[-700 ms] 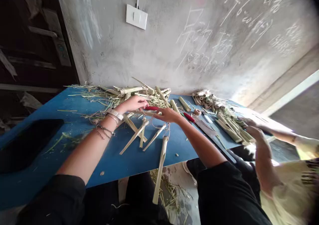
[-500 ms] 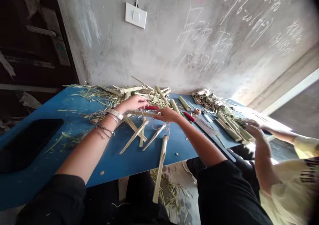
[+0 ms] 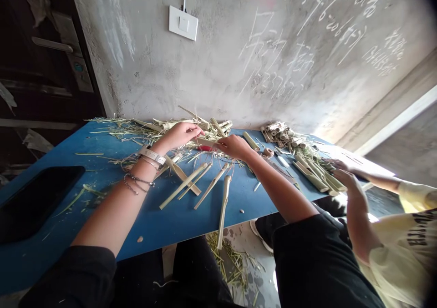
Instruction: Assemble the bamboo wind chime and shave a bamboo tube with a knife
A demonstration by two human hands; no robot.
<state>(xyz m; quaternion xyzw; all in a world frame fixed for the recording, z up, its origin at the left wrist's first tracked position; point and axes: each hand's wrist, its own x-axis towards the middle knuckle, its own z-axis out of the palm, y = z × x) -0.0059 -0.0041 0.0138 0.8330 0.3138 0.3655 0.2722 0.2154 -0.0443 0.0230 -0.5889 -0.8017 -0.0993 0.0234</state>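
Observation:
My right hand grips the end of a flat bamboo strip, lifted over the blue table. At the strip's upper edge my left hand is closed, with its fingertips pinched on what looks like a thin string. Below the strip several split bamboo pieces dangle from thin strings; one hanging bamboo piece reaches past the table's front edge. Behind the strip lies a red handle, partly covered. A wider bamboo slat rests at a slant beneath the hanging pieces.
Shavings and a pile of bamboo pieces lie along the wall. A black phone-like slab is at left. To the right are a string ball, a knife blade and bamboo bundles. Another person's hand works there.
Both hands have risen slightly, lifting the bamboo strip and its hanging pieces. The longest hanging piece has swung up and away from me. My right hand has shifted a little rightward.

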